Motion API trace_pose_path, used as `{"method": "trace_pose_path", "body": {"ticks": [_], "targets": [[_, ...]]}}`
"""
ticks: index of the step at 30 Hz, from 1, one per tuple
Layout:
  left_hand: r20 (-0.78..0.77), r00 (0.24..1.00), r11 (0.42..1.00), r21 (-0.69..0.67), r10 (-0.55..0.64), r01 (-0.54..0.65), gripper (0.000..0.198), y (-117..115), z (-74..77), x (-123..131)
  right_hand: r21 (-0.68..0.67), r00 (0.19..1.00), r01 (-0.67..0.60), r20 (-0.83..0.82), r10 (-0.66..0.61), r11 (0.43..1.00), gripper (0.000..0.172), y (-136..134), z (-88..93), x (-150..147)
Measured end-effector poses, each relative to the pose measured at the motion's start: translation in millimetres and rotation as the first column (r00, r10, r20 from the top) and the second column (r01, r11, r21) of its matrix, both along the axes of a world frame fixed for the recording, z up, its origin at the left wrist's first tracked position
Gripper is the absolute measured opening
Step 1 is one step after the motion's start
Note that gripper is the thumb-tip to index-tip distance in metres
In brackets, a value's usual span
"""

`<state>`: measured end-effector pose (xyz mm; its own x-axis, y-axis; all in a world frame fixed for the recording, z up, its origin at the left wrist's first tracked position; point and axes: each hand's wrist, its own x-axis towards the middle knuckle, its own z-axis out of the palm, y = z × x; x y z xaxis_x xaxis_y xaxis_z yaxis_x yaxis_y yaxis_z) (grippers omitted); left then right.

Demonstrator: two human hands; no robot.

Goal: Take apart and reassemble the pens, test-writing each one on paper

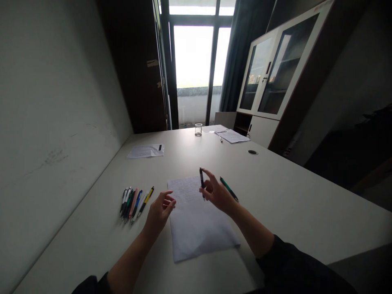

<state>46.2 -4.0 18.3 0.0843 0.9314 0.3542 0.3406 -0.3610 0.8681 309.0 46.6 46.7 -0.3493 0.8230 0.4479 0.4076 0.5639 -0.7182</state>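
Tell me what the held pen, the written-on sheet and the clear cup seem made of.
Pen: likely plastic, dark, smooth-looking; metal parts possible. Sheet: matte white paper, softly rippled. Cup: glass or clear plastic, its walls transparent.

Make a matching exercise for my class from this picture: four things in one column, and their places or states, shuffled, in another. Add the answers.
Things
1. Right hand
2. Left hand
3. Yellow pen
4. Glass

Places or states
A. near the far edge of the table
B. fingers loosely curled, holding nothing
C. holding a dark pen
D. lying left of the paper

Pairs: 1-C; 2-B; 3-D; 4-A
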Motion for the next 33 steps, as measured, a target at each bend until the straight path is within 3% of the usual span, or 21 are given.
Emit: {"method": "trace_pose_path", "body": {"ticks": [5, 10, 15, 21, 28, 33], "targets": [[-0.045, 0.999, 1.0, 0.01, -0.008, 0.008, 0.028, -0.8, 1.3, 0.0, -0.22, 0.959, -0.079, -0.282, 0.015, 0.972, 0.096, -0.6, 7.6, 6.1], [-0.069, 0.998, 1.0, 0.016, -0.014, 0.015, 0.026, -2.0, 4.7, 0.8, -0.255, 0.912, -0.103, -0.411, -0.011, 0.961, 0.093, 2.5, 11.3, 9.6], [-0.085, 0.996, 1.0, 0.021, -0.013, 0.015, 0.025, -2.1, 5.7, 1.4, -0.252, 0.895, -0.14, -0.445, 0.014, 0.958, 0.081, 3.5, 10.8, 11.2], [-0.092, 0.996, 0.999, 0.026, -0.018, 0.021, 0.025, -1.6, 3.7, 0.7, -0.222, 0.891, -0.122, -0.454, 0.008, 0.967, 0.097, 2.3, 11.8, 10.1], [-0.095, 0.995, 1.0, 0.024, -0.017, 0.02, 0.023, -2.3, 4.9, 1.5, -0.254, 0.906, -0.14, -0.422, 0.021, 0.957, 0.079, 1.3, 11.4, 9.1], [-0.114, 0.993, 0.999, 0.022, -0.024, 0.026, 0.022, -2.3, 3.7, 1.1, -0.237, 0.911, -0.13, -0.411, 0.022, 0.963, 0.087, 2.0, 10.0, 7.9]]}}
